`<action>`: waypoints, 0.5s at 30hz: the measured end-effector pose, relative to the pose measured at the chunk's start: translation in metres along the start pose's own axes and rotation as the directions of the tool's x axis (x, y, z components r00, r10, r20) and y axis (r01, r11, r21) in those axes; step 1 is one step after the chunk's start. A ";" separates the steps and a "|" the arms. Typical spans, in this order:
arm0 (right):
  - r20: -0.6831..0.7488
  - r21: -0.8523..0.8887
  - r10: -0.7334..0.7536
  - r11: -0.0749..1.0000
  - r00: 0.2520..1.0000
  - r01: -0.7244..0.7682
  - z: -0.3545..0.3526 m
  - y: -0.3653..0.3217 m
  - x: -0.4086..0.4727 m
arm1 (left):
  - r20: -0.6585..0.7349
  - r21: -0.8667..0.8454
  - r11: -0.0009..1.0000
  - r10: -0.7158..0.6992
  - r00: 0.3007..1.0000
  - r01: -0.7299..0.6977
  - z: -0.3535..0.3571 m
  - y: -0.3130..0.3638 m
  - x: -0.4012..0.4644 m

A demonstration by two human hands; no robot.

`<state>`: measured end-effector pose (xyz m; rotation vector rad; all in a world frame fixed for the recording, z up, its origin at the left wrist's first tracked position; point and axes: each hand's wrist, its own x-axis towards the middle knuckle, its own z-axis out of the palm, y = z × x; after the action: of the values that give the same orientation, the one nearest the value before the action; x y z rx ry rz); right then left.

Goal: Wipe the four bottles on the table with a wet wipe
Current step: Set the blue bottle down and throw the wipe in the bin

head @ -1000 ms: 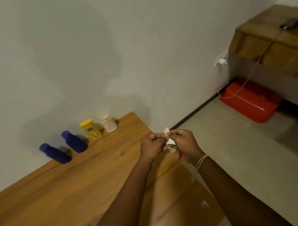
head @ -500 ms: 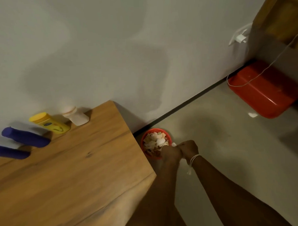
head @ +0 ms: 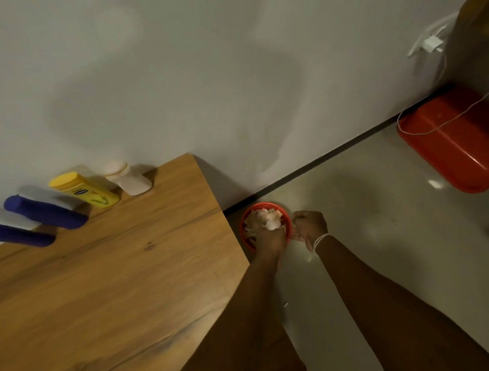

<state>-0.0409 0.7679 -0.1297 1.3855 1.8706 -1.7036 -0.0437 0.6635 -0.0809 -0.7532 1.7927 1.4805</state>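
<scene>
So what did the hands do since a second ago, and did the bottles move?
Both hands left the table edge and went down to the small red bin on the floor. The left hand now sits over its scraps, the right hand beside it, closed. The white wipe pinched earlier no longer shows clearly. The four bottles, white, yellow and two blue, stayed by the wall.

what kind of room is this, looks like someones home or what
Probably a room in a home, perhaps a bedroom. A wooden table against a plain wall holds toiletry-type bottles such as the yellow bottle, a charger is plugged in with its cable trailing, and a small red bin of used wipes sits on the floor.
</scene>
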 end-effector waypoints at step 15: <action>0.124 0.057 -0.374 0.927 0.919 0.370 0.071 -0.094 -0.198 | 0.061 -0.171 0.930 0.340 0.939 -0.325 -0.172 0.059 -0.124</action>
<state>-0.0383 0.6274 0.0529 0.9369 2.1392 -1.9502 -0.0402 0.5066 0.0734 -0.4609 1.8132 1.8661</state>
